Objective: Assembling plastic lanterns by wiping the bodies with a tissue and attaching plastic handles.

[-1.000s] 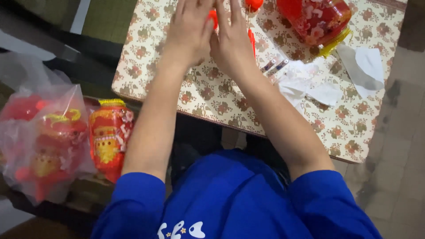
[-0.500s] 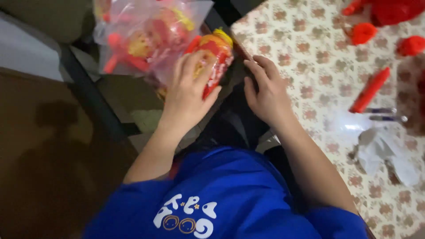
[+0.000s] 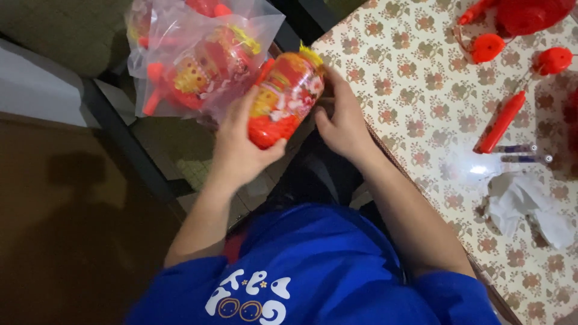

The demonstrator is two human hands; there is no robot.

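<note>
A red and yellow toy lantern (image 3: 284, 96) with printed patterns is held between both hands, off the left edge of the table. My left hand (image 3: 241, 147) wraps its lower red end from the left. My right hand (image 3: 343, 117) grips its upper right side, fingers against the lantern beside the table edge. Just behind the lantern lies a clear plastic bag (image 3: 198, 54) stuffed with more red and yellow lantern parts.
The table (image 3: 421, 90) has a cream floral cloth. On it lie a red stick handle (image 3: 500, 123), red round pieces (image 3: 487, 47), two thin metal pins (image 3: 524, 153) and crumpled clear wrapping (image 3: 521, 207). A dark frame (image 3: 126, 150) and brown floor lie left.
Both hands left the table top and swung left to the bag. The left hand took hold of the lantern, and now both hands hold it, lifted nearer the table edge.
</note>
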